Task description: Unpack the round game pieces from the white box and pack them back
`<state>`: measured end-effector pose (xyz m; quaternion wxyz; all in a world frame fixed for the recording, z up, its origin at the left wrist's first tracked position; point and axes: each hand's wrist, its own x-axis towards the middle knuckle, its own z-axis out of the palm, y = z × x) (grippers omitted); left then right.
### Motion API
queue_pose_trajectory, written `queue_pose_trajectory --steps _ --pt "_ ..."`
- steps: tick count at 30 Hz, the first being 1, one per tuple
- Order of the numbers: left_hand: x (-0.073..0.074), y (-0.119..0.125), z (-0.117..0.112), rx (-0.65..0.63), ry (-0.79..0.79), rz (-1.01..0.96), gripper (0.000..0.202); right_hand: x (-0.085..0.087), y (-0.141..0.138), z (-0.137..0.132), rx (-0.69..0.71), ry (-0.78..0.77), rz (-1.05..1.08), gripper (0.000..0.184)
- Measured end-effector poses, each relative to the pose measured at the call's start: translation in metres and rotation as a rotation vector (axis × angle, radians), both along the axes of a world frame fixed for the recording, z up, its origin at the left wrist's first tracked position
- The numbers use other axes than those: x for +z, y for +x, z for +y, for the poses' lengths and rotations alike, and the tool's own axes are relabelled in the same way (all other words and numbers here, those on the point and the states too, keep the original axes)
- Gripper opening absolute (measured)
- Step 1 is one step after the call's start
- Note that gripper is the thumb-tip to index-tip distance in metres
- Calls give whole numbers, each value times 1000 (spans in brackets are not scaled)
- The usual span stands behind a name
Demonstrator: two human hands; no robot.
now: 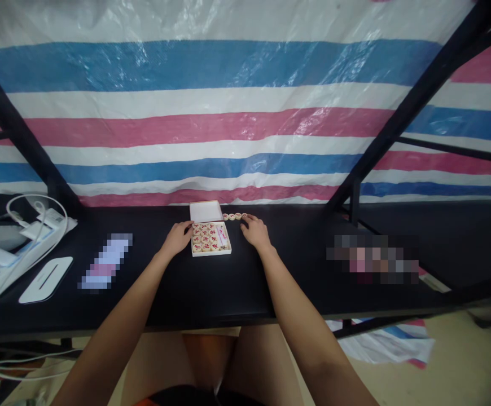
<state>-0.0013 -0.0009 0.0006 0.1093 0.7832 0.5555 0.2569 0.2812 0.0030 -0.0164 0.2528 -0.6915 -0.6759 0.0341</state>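
1. A small open box sits on the black table, at the middle of its far half, directly in front of the person.
2. Round wooden chess pieces with red and dark characters fill the box in neat rows.
3. The box's white lid lies flat just behind it, touching or nearly so.
4. A short row of loose pieces lies on the table just right of the lid.
5. The left hand rests at the box's left wall, its fingers bent over the upper-left corner; I cannot tell whether they grip it.
6. The right hand lies palm down right of the box, fingers loosely curled, tips at the row's nearest piece; whether they pinch it is unclear.
7. White cables lie at the table's far left, and a striped tarp hangs behind.
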Motion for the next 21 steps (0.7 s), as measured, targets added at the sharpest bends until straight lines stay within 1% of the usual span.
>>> queue_pose_trajectory --steps 3,5,7,9,12,14,17,19,21 --pt "1 1 0 -6 7 3 37 2 0 0 10 70 58 35" --pt "2 1 0 -5 5 0 37 7 -4 -1 69 140 134 31" --pt "1 1 0 -8 -3 -8 37 14 -12 -6 189 199 213 26" --pt "1 1 0 -14 -7 -8 38 24 -24 -14 345 224 256 22" --pt "0 0 0 -5 -10 10 38 36 -44 -29 586 162 227 17" --pt "0 0 0 -6 -11 15 38 39 -55 -36 646 122 190 19" --pt "1 0 0 -19 -10 9 38 39 -63 -39 691 97 136 21" --pt "2 0 -1 -12 -11 10 38 37 -65 -38 692 98 114 20" --pt "2 1 -1 -5 -10 15 38 35 -64 -36 665 105 101 21"
